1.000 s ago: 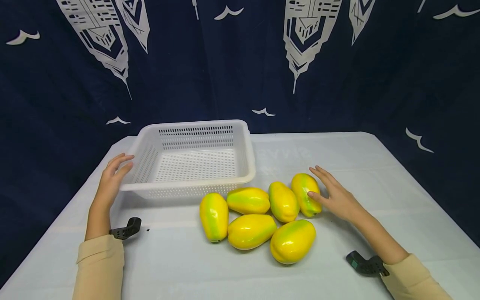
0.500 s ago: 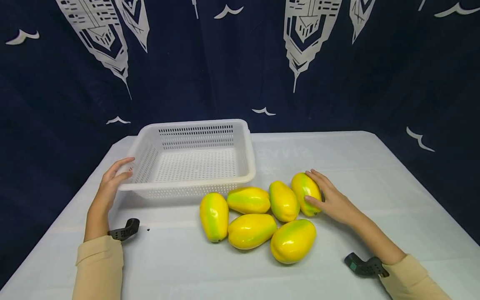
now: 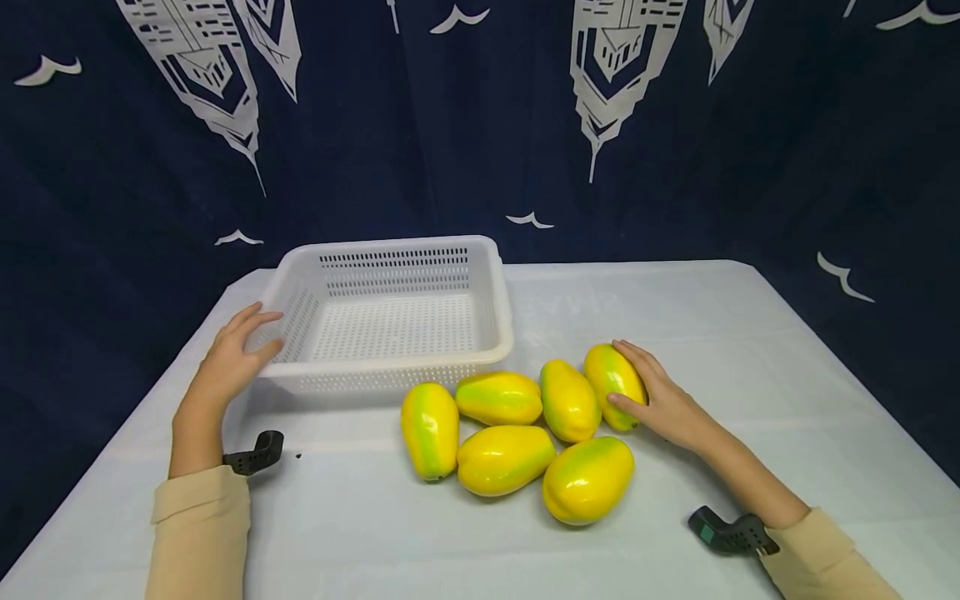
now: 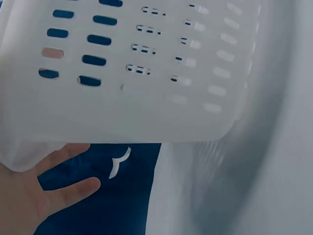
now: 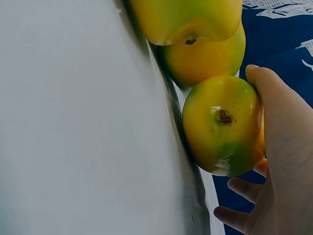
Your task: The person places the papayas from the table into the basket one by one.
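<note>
In the head view, my right hand [image 3: 667, 408] holds a yellow-green papaya [image 3: 611, 379] at the right end of the back row, thumb on one side and fingers on the other. The right wrist view shows that papaya [image 5: 217, 142] end-on, its brown stem scar facing the camera. Several more papayas [image 3: 506, 461] lie close together left of and in front of it. My left hand [image 3: 228, 358] is spread at the left side of a white perforated plastic basket [image 3: 390, 365]. In the left wrist view, part of that hand is hidden behind the basket wall [image 4: 112, 112].
A white cloth [image 3: 337, 525] covers the table. Behind its far edge hangs a dark blue curtain [image 3: 420, 150] with white prints. The basket stands at the back left, just behind the papayas. Black wrist cameras [image 3: 258, 452] sit on both forearms.
My right hand has moved left onto the papaya, and its fingers have come round it. The left hand has shifted slightly right along the basket's side. Basket and papayas stay put.
</note>
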The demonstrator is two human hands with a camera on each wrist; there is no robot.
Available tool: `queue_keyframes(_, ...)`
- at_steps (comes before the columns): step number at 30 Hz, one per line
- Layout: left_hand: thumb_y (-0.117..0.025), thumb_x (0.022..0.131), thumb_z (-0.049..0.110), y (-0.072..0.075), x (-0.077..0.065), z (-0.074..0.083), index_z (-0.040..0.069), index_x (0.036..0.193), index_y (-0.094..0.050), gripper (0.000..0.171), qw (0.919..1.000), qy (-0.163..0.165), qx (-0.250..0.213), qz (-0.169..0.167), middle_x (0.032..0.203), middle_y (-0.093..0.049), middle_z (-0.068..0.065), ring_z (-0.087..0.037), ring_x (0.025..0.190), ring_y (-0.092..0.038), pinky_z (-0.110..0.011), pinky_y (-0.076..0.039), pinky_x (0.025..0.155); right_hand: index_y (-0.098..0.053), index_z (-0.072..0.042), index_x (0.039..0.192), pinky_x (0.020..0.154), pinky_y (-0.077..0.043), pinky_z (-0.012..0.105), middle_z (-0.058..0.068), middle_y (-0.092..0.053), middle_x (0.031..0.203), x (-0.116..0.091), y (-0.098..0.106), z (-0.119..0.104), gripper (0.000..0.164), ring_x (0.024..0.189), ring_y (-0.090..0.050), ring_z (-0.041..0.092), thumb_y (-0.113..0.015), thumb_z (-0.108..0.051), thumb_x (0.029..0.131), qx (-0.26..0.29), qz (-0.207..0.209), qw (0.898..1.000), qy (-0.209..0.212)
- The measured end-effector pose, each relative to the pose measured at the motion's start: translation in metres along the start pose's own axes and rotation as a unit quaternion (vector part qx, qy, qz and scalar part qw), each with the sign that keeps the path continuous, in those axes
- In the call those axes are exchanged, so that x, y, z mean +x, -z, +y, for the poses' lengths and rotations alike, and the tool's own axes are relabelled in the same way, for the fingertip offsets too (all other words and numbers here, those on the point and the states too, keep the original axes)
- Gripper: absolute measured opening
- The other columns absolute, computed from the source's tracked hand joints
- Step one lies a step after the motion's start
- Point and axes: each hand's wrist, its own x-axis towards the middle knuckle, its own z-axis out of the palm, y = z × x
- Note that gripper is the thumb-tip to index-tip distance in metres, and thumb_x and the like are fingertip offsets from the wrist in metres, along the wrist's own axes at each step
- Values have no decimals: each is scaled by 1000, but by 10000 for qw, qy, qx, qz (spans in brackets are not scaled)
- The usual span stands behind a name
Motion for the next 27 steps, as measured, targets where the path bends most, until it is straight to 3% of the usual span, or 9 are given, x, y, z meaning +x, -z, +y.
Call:
queue_keyframes(3, -44, 92, 27, -2, 1, 1, 6, 132, -43, 45, 9999, -85, -22, 133, 149, -22, -16, -47, 133, -17, -66, -15, 97, -11, -20, 146, 89, -31, 65, 18, -15, 148, 1, 1, 0, 74, 129, -27, 46, -55, -37, 88, 82, 11, 10000, 44)
queue_keyframes(7, -43, 92, 18, -7, 1, -4, 3, 124, -52, 36, 9969, -249, -545, 500, 142, -36, -18, -43, 129, -27, -62, -17, 99, -11, -20, 146, 90, -31, 65, 20, -16, 147, 2, 0, 2, 74, 128, -27, 45, -55, -34, 88, 244, 28, 9997, 96)
queue_keyframes(9, -41, 91, 13, -10, 0, -6, 3, 118, -57, 32, 9927, -315, -902, 743, 134, -47, -12, -32, 128, -33, -57, -20, 100, -11, -20, 146, 90, -30, 65, 21, -16, 147, 2, -1, 2, 74, 128, -27, 46, -56, -34, 88, 304, 28, 9995, 103)
queue_keyframes(13, -37, 85, 0, -18, -1, -14, -2, 104, -62, 32, 9766, -576, -1634, 1271, 108, -58, 12, -2, 110, -45, -32, -29, 96, -11, -20, 146, 91, -29, 65, 21, -16, 146, 1, -2, 3, 74, 128, -26, 46, -56, -33, 88, 432, -3, 9990, 80)
queue_keyframes(16, -33, 77, -10, -25, 0, -20, -10, 98, -62, 36, 9550, -803, -2337, 1638, 97, -58, 22, 5, 101, -49, -18, -30, 88, -11, -20, 146, 91, -29, 66, 21, -15, 147, 1, -3, 4, 74, 129, -26, 46, -56, -33, 89, 510, -38, 9987, 49)
queue_keyframes(20, -28, 65, -14, -32, 3, -21, -14, 92, -62, 44, 9148, -772, -3397, 2042, 91, -63, 16, -3, 96, -53, -18, -29, 84, -10, -21, 146, 92, -28, 66, 20, -15, 147, 1, -3, 5, 73, 128, -26, 45, -55, -32, 89, 617, -56, 9981, 4)
queue_keyframes(22, -26, 61, -14, -35, 5, -20, -10, 88, -65, 47, 8969, -651, -3767, 2222, 88, -64, 13, -6, 95, -53, -20, -29, 82, -10, -22, 146, 92, -27, 65, 20, -15, 147, 2, -3, 5, 73, 128, -26, 44, -55, -32, 89, 663, -55, 9978, -5)
queue_keyframes(27, -25, 61, -13, -38, 7, -16, 5, 81, -69, 51, 8614, -256, -4410, 2506, 86, -65, 9, -9, 87, -53, -19, -33, 73, -10, -20, 146, 92, -27, 65, 21, -15, 146, 2, -3, 5, 72, 127, -26, 44, -55, -30, 89, 772, -49, 9970, 45)
